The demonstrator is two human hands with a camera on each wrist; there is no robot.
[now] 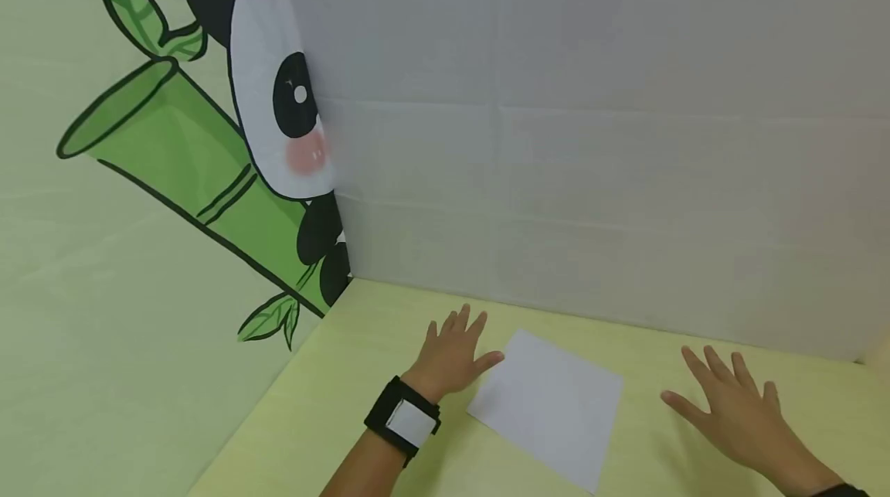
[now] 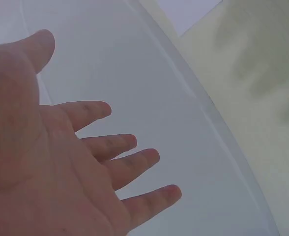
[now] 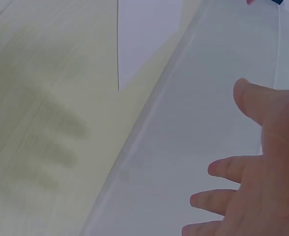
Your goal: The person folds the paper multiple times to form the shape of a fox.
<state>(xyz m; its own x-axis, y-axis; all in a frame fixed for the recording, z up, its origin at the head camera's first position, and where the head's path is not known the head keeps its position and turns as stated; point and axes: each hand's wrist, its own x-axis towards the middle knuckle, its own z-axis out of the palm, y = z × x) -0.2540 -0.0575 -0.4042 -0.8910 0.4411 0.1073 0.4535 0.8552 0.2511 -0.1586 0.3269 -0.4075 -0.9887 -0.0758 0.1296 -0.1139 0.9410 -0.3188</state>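
A white sheet of paper (image 1: 556,408) lies flat on the pale yellow table, set at an angle between my two hands. My left hand (image 1: 450,358) is just left of the sheet, fingers spread, its thumb overlapping the paper's edge in the head view. To the right of the sheet, apart from it, is my right hand (image 1: 740,412), fingers also spread. Neither hand holds anything. In the left wrist view the left palm (image 2: 51,162) shows bare with fingers extended. The right wrist view shows the right hand (image 3: 262,177) the same way, with finger shadows on the table.
A grey-white creased sheet (image 1: 591,134) hangs upright behind the table (image 1: 389,319). The left wall carries a painted panda (image 1: 260,33) and green bamboo (image 1: 188,149). A black strap with a white device (image 1: 410,423) is round the left wrist.
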